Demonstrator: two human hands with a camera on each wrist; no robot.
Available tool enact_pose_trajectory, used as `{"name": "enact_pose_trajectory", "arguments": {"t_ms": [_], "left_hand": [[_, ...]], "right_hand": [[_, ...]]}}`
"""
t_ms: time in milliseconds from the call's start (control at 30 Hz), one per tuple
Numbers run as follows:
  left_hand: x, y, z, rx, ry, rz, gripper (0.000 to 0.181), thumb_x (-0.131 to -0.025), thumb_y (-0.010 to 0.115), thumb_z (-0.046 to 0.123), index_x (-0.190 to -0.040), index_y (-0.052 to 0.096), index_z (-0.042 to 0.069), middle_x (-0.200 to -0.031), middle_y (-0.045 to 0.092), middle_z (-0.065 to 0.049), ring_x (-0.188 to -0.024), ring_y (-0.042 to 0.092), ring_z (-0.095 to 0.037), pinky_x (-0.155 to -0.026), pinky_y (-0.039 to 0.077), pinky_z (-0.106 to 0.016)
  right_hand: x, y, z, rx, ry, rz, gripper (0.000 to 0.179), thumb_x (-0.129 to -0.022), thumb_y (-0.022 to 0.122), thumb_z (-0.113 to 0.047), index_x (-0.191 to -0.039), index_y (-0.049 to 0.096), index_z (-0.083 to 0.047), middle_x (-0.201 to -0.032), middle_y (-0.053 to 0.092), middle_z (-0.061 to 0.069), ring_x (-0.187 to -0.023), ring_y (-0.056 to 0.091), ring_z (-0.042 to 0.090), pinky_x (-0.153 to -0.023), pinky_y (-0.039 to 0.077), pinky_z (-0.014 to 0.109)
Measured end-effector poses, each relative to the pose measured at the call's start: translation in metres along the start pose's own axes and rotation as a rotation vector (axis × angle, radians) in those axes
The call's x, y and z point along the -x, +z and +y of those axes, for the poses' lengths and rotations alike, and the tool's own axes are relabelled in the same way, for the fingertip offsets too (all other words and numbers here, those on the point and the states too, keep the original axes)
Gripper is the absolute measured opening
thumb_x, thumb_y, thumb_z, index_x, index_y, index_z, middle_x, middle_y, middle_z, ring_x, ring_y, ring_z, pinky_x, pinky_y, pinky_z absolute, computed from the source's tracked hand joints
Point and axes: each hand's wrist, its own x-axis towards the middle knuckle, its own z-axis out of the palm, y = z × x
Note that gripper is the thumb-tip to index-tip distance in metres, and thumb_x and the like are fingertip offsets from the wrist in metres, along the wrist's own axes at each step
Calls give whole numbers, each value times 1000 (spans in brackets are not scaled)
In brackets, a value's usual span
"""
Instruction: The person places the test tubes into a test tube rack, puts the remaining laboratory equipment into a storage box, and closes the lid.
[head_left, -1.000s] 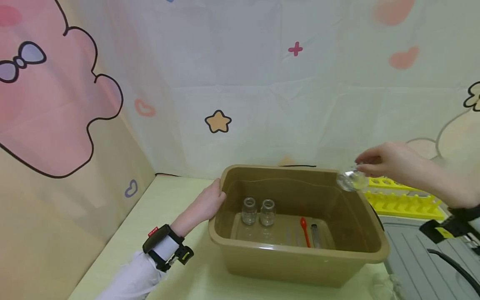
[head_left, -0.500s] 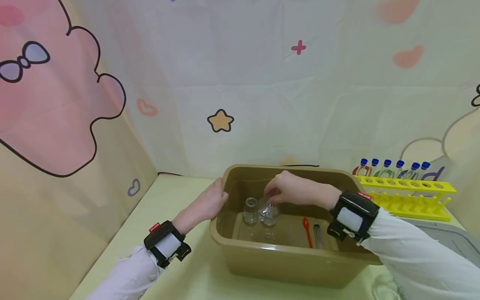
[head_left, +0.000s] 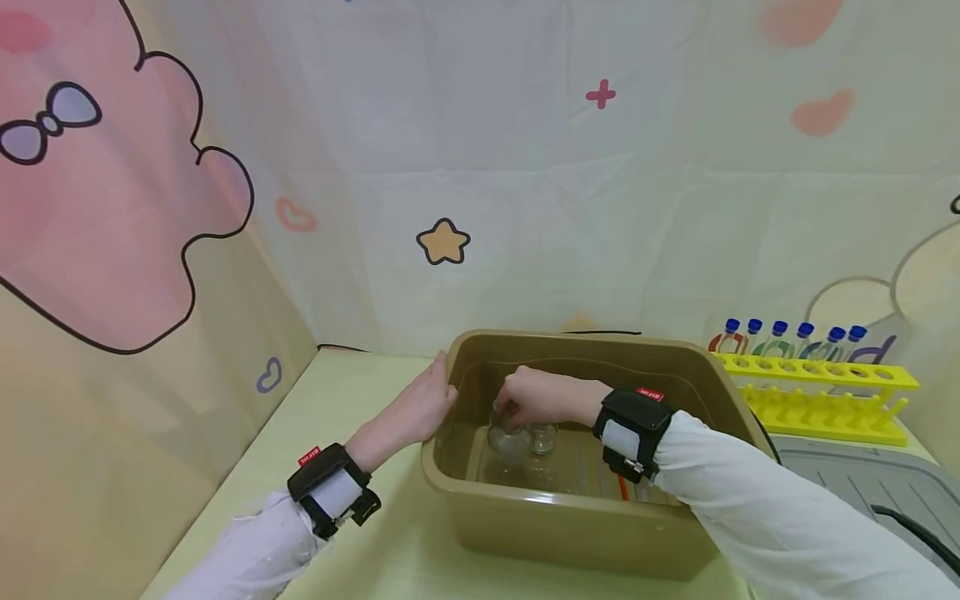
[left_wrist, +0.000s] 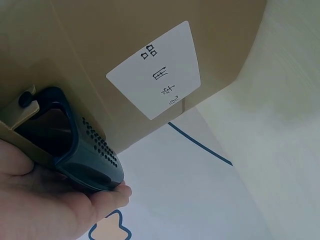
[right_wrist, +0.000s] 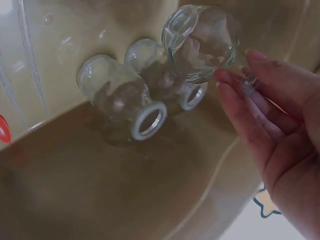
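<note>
At the tan plastic basin's [head_left: 585, 533] left end, my left hand [head_left: 427, 400] grips its dark handle [left_wrist: 92, 150], fingers under it in the left wrist view. My right hand [head_left: 536, 396] is down inside the basin, pinching the narrow neck of a round clear glass flask [right_wrist: 200, 42] between thumb and fingers. The flask tilts in the right wrist view, beside two clear glass jars on the basin floor: a nearer jar [right_wrist: 117, 85] and one partly behind it [right_wrist: 145, 52]. From the head, one jar [head_left: 543, 439] shows beside the flask; the other is hidden.
A red spoon [head_left: 623, 488] and thin clear rods [right_wrist: 30, 55] lie in the basin. To the right stands a yellow rack [head_left: 825, 408] with several blue-capped tubes [head_left: 780, 327] behind it. A grey ridged tray [head_left: 862, 479] lies in front. A patterned curtain [head_left: 510, 208] hangs behind.
My right hand has brought the flask from above the basin's right side, down and left to the jars. The left hand keeps its hold on the basin.
</note>
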Motion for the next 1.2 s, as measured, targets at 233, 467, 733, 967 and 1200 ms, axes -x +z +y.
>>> {"name": "enact_pose_trajectory", "arguments": {"t_ms": [233,467,733,967,1200], "left_hand": [[1,0,2,3,4,-7,50,-92,38,2,-130,16,-23,-128,31,-38,-120,33,-39,-96,28,-42],[1,0,0,-10,37,11,49,-92,39,1,-128,18,-24,-124,34,-39,-116,37,-40,-94,31,-44],[3,-1,-1,-10,28,2,49,-92,39,2,-128,18,-24,-125,33,-39,-117,36,-40,-94,30,-44],[2,-1,-1,2,31,-9,49,-93,38,3,-129,17,-23,-127,32,-37,-118,36,-38,-94,31,-42],[1,-2,-1,7,8,-18,50,-93,37,3,-130,16,-22,-129,30,-37,-120,34,-38,-95,30,-42]], "right_hand": [[-8,14,4,9,50,-55,12,-75,72,-3,-87,70,-3,-81,65,2,-71,60,9,-62,47,21],[-11,19,6,-6,47,-73,10,-74,73,-4,-84,70,-3,-79,65,0,-70,60,9,-61,46,20],[-19,25,4,-30,49,-88,9,-74,74,-4,-82,71,-2,-76,65,0,-67,59,7,-60,46,19],[-26,31,1,-57,117,-130,13,-73,75,-5,-85,71,-2,-76,65,-1,-65,58,6,-60,47,20],[-29,36,0,-41,117,-156,14,-71,76,-4,-84,71,-1,-73,63,-3,-62,55,5,-58,46,20]]}}
